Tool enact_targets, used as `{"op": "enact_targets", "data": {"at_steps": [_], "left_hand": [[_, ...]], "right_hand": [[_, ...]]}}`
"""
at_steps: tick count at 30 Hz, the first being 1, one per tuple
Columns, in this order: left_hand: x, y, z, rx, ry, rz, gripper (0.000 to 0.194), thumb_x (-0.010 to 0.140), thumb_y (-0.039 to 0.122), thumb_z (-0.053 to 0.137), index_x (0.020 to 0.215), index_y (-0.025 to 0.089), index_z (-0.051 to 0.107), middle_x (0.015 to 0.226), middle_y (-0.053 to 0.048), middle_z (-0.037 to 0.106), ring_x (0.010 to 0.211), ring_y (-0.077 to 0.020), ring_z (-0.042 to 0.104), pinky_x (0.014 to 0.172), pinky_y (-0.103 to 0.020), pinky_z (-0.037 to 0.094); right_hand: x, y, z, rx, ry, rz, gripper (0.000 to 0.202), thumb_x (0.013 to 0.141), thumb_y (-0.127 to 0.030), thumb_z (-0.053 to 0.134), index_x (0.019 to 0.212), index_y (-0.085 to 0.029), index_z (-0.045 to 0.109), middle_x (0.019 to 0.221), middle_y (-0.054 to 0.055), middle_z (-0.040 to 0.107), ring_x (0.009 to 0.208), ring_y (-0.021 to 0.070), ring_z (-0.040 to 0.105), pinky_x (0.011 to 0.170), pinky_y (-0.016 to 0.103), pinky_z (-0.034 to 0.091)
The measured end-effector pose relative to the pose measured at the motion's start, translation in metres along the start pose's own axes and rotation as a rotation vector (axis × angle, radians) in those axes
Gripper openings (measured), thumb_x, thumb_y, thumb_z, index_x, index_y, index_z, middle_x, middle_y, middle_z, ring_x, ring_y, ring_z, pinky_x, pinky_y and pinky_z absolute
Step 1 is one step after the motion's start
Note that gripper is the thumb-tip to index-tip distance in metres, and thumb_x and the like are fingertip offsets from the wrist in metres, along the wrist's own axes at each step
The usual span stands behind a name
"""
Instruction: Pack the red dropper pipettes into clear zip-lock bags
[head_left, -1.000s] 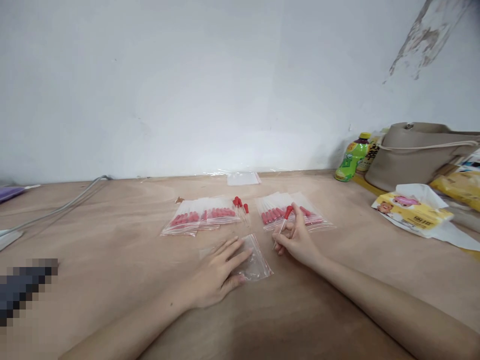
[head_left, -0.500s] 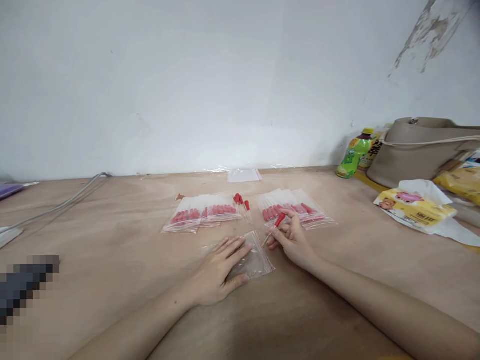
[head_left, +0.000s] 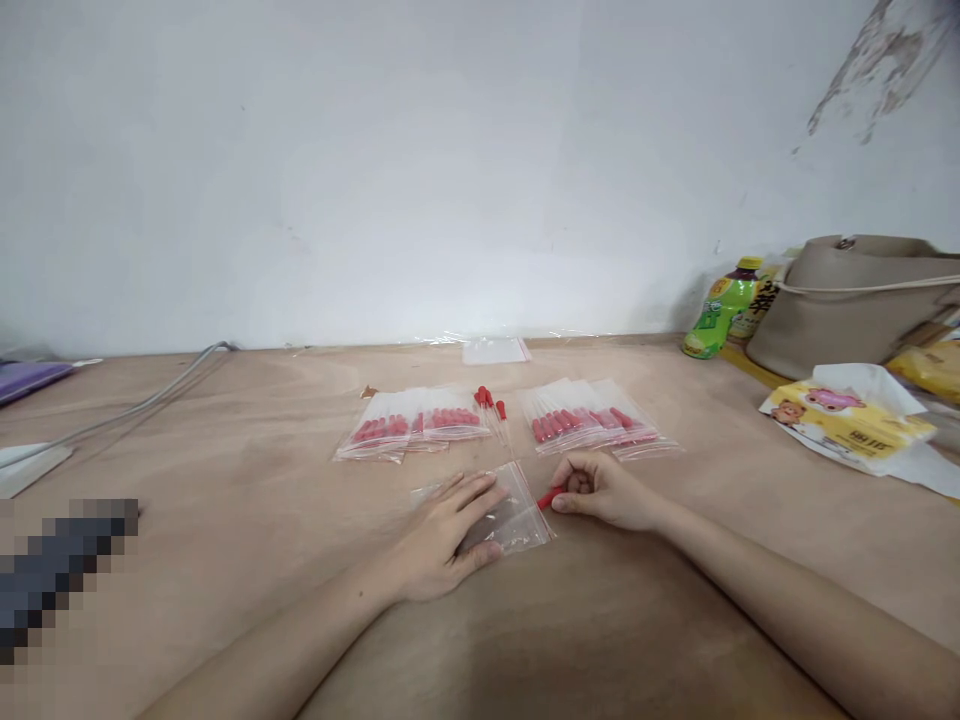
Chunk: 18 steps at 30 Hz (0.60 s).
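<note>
My left hand [head_left: 448, 535] lies flat with fingers spread on a clear zip bag [head_left: 517, 520], pressing it to the table. At the bag's right edge, along its red zip line, my right hand [head_left: 604, 490] pinches a dropper [head_left: 550, 498] by its red rubber bulb. The bulb points to the bag's mouth; the dropper's thin tube is hard to make out against the bag. Beyond the bag lie a few loose droppers [head_left: 486, 398] with red bulbs. On either side of them are filled zip bags, a left group [head_left: 420, 425] and a right group [head_left: 592, 418].
A flat white zip bag [head_left: 495, 350] lies by the wall. To the right stand a green bottle [head_left: 724, 310], a beige handbag [head_left: 840, 310] and a yellow tissue pack [head_left: 847, 415]. At left are a grey cable [head_left: 172, 378] and a blurred dark object [head_left: 67, 560].
My right hand has come down and nearer to me, turning the dropper from upright-leaning to nearly flat at the bag's mouth. The left hand keeps its place on the bag.
</note>
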<state>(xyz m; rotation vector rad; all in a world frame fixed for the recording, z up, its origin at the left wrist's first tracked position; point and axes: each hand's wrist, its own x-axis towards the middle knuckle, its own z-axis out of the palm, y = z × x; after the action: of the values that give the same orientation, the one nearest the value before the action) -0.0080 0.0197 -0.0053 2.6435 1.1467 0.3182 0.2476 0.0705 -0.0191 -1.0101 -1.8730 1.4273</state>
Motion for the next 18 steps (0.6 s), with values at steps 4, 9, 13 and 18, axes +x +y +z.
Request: {"op": "enact_targets", "data": {"at_steps": [4,9,13,18], "left_hand": [[0.000,0.000,-0.001,0.007,0.005,0.009,0.052,0.088,0.043,0.039,0.135,0.025,0.026,0.140,-0.007,0.027,0.129,-0.0234,0.023,0.104,-0.045,0.024],[0.003,-0.003,-0.001,-0.004,0.013,0.031,0.053,0.087,0.043,0.041,0.135,0.025,0.026,0.140,-0.007,0.028,0.128,-0.0239,0.025,0.103,-0.045,0.026],[0.005,-0.004,-0.001,-0.021,0.021,0.034,0.053,0.087,0.042,0.042,0.134,0.024,0.026,0.139,-0.007,0.029,0.128,-0.0242,0.025,0.102,-0.045,0.027],[0.005,-0.001,-0.002,-0.022,0.007,0.026,0.054,0.087,0.043,0.042,0.135,0.024,0.026,0.139,-0.007,0.029,0.128,-0.0238,0.026,0.102,-0.044,0.028]], "right_hand": [[0.004,-0.002,0.004,-0.171,0.005,-0.077,0.022,0.065,-0.034,0.067,0.070,-0.015,0.058,0.056,-0.003,0.052,0.048,0.0053,0.039,0.044,0.019,0.029],[0.007,-0.007,0.007,-0.227,0.003,-0.108,0.019,0.067,-0.034,0.064,0.069,-0.015,0.061,0.057,-0.003,0.053,0.049,0.0065,0.042,0.046,0.020,0.032],[0.007,-0.010,0.009,-0.222,0.037,-0.120,0.019,0.067,-0.034,0.064,0.069,-0.015,0.061,0.055,-0.003,0.052,0.048,0.0065,0.041,0.046,0.020,0.033],[0.007,-0.011,0.012,-0.214,0.055,-0.189,0.017,0.067,-0.031,0.065,0.072,-0.015,0.060,0.058,-0.003,0.051,0.050,0.0070,0.041,0.047,0.020,0.034]]}}
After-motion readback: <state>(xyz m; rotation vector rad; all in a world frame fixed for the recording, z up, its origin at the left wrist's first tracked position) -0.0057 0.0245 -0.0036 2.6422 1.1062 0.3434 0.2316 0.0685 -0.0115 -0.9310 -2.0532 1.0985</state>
